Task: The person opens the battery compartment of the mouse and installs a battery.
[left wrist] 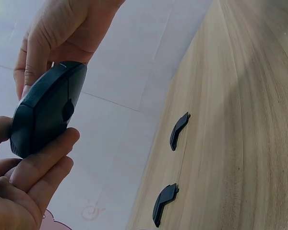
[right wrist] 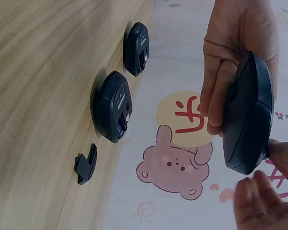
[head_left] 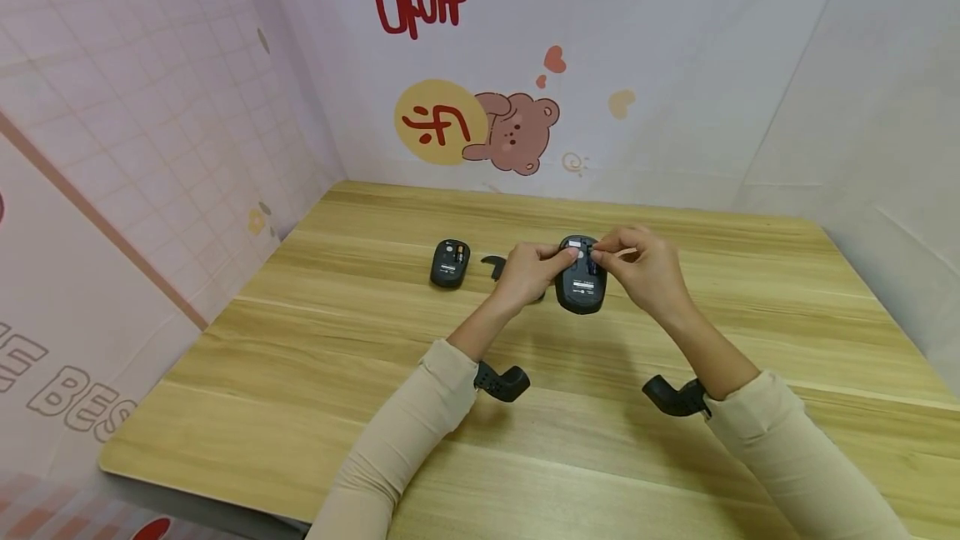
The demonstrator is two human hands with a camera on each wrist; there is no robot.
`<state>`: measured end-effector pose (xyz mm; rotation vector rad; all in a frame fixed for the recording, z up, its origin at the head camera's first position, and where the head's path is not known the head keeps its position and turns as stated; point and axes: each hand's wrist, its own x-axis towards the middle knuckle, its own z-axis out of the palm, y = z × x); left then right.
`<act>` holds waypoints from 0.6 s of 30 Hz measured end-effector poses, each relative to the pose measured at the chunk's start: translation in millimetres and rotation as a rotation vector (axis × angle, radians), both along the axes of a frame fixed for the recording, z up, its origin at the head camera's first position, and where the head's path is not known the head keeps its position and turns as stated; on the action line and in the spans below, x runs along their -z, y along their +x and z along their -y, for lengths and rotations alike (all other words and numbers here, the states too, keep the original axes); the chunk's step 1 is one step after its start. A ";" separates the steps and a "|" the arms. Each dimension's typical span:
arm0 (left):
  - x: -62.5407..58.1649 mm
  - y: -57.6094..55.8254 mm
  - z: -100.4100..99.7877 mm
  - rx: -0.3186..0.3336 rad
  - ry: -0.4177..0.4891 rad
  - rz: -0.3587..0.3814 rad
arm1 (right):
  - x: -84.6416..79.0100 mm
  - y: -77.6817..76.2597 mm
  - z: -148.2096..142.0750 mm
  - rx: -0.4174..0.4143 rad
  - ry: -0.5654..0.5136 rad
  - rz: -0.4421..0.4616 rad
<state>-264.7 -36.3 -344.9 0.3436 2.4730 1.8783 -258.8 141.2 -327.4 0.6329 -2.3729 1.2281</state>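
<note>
My left hand (head_left: 527, 272) grips a black computer mouse (head_left: 581, 293), held above the table with its underside up. The thumb lies on the underside, and the fingers support the top shell in the left wrist view. At the open battery slot, thumb and index finger of my right hand (head_left: 651, 267) pinch the end of a dark battery (head_left: 592, 263). The other right fingers look blurred in the right wrist view. Another mouse (right wrist: 115, 108) lies underside up on the table, mostly hidden behind my left hand in the head view.
Further left lies one more upturned mouse (head_left: 450, 264), batteries visible in its slot. A black battery cover (head_left: 495, 265) sits beside my left hand. Two such covers, one nearer (left wrist: 165, 203) and one farther (left wrist: 180, 131), show in the left wrist view. A printed cloth backs the table.
</note>
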 end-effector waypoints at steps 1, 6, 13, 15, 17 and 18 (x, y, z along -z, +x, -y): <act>0.0 -0.1 -0.1 -0.001 -0.001 -0.002 | -0.1 -0.3 -0.1 -0.008 -0.001 0.012; 0.3 -0.8 -0.1 0.003 0.004 -0.007 | -1.0 -0.9 0.0 -0.065 -0.027 0.075; 1.8 -1.5 -0.9 0.004 0.004 -0.010 | 0.2 -2.6 1.2 -0.043 -0.017 0.083; 1.5 -1.2 -1.1 0.000 -0.003 -0.010 | 0.1 -2.8 1.2 -0.035 -0.010 0.091; 1.3 -0.7 -1.4 -0.004 -0.010 -0.008 | -0.2 -3.3 1.1 -0.022 0.006 0.109; 1.2 -0.5 -1.5 -0.005 -0.014 -0.008 | -0.4 -3.5 1.0 -0.016 0.016 0.119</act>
